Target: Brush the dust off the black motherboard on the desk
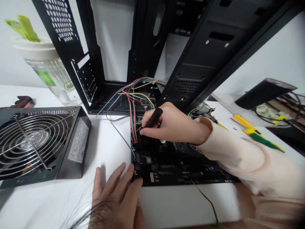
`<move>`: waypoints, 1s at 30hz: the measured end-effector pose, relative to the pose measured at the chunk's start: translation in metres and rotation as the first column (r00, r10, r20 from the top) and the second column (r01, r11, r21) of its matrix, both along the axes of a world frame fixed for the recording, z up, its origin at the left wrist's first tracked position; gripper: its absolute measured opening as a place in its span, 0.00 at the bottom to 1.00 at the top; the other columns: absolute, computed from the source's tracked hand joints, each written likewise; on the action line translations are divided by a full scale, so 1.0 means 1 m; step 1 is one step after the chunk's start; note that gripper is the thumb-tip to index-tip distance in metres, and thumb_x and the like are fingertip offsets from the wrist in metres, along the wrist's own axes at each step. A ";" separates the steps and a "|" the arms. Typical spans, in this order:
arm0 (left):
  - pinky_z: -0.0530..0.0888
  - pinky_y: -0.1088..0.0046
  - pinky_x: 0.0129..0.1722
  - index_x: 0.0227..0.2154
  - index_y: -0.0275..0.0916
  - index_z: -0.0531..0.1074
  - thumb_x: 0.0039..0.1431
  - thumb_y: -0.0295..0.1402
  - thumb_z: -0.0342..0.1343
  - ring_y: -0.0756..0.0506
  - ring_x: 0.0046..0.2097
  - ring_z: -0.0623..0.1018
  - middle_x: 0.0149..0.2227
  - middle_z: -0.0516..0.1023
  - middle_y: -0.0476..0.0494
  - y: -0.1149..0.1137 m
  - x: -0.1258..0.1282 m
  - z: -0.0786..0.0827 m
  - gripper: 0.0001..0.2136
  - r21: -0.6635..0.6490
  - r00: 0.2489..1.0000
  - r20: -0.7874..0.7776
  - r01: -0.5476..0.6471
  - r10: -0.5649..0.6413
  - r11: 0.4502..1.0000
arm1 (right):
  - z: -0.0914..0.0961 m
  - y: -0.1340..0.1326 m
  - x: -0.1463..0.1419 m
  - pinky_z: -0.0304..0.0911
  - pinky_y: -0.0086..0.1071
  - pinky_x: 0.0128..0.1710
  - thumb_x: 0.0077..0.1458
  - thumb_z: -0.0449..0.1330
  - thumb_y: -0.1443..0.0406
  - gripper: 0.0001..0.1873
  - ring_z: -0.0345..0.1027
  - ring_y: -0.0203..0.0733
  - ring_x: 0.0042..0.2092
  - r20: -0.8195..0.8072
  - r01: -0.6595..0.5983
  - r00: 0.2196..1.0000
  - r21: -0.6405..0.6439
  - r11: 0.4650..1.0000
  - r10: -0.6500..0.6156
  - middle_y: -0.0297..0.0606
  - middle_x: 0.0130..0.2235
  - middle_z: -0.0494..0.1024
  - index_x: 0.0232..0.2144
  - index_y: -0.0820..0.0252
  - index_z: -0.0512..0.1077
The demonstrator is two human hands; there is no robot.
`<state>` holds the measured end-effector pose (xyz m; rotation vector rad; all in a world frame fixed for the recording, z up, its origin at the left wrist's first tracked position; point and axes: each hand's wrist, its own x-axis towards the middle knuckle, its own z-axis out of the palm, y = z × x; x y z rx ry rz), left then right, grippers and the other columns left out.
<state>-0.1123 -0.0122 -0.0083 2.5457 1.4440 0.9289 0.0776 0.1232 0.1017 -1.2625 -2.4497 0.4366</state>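
Observation:
A black Gigabyte motherboard lies flat on the white table before me. My right hand is closed around a slim tool with a black round handle, held like a pen over the board's upper left part. The tool's tip is hidden by my fingers, so its exact kind is unclear. Flat and spread, my left hand rests on the table, its fingertips touching the board's near left corner. Coloured wires run from the board's left side up towards the computer case.
An open black computer case stands behind the board. On the left sits a power supply with a fan grille, and behind it a clear bottle. A yellow-and-green handled tool and a dark object lie to the right.

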 end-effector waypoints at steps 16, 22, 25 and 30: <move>0.42 0.46 0.66 0.46 0.43 0.69 0.54 0.22 0.45 0.42 0.58 0.69 0.54 0.75 0.46 -0.002 0.002 0.004 0.18 -0.020 1.000 -0.012 0.012 -0.012 1.000 | -0.009 0.014 0.002 0.55 0.25 0.31 0.51 0.64 0.67 0.06 0.61 0.29 0.24 0.005 0.035 0.999 0.136 0.990 -0.036 0.29 0.21 0.72 0.24 0.64 0.74; 0.41 0.47 0.66 0.44 0.42 0.70 0.54 0.23 0.45 0.41 0.57 0.70 0.53 0.75 0.46 -0.001 0.002 0.005 0.17 -0.028 1.000 -0.015 0.012 -0.013 1.000 | -0.008 0.017 0.000 0.55 0.27 0.32 0.52 0.62 0.67 0.06 0.63 0.31 0.25 0.076 0.025 0.996 0.182 0.983 -0.040 0.31 0.22 0.73 0.26 0.65 0.74; 0.42 0.47 0.66 0.45 0.43 0.70 0.53 0.23 0.45 0.41 0.57 0.70 0.53 0.75 0.47 -0.001 0.001 0.005 0.18 -0.018 1.000 -0.016 0.010 -0.011 1.000 | -0.008 0.018 0.000 0.55 0.28 0.32 0.53 0.62 0.66 0.07 0.63 0.32 0.26 0.105 0.033 0.993 0.185 0.982 -0.053 0.33 0.23 0.73 0.26 0.65 0.74; 0.43 0.47 0.65 0.45 0.44 0.70 0.54 0.24 0.46 0.40 0.57 0.70 0.53 0.75 0.47 0.000 0.001 0.005 0.17 -0.012 1.000 -0.008 0.017 -0.017 1.000 | -0.008 0.018 -0.001 0.56 0.29 0.34 0.55 0.61 0.64 0.09 0.67 0.36 0.30 0.166 0.038 0.984 0.190 0.981 -0.070 0.36 0.27 0.76 0.28 0.66 0.73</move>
